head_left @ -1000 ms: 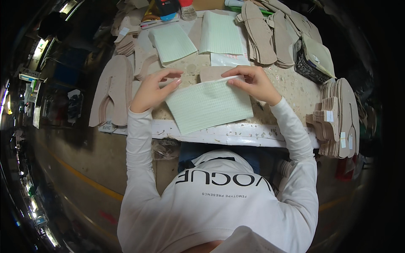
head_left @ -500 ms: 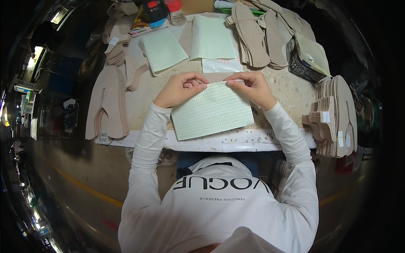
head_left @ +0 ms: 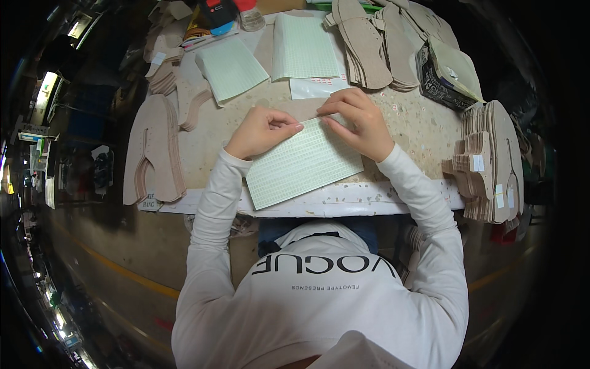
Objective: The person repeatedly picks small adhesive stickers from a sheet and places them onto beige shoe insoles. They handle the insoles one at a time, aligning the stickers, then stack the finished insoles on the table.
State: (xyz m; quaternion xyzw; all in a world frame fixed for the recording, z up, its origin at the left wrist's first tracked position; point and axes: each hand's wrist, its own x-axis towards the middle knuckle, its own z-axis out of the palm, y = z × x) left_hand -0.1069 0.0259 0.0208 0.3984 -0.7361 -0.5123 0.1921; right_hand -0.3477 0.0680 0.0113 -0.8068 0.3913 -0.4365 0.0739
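A pale green sheet of small printed labels (head_left: 301, 163) is tilted in front of me near the table's front edge. At its upper left edge my left hand (head_left: 261, 130) is closed, thumb and forefinger pinching the sheet. By the upper edge, my right hand (head_left: 359, 126) is curled, with thumb and forefinger tips close together. Anything between those tips is too small to make out. Just beyond the sheet, a beige flat piece (head_left: 301, 111) lies on the table, partly covered by the sheet and my fingers.
Stacks of beige cut-out pieces stand at the left (head_left: 157, 147), right (head_left: 491, 160) and far right (head_left: 362, 46). Two more label sheets (head_left: 233, 67) (head_left: 305, 49) lie farther back. A black box (head_left: 439, 86) and a clear red-topped jar (head_left: 252, 19) are on the table (head_left: 418, 135).
My right hand has lifted its fingers from the sheet's upper edge and shifted slightly away. The sheet has tilted more, its lower left corner a little nearer me. The left hand keeps its pinch.
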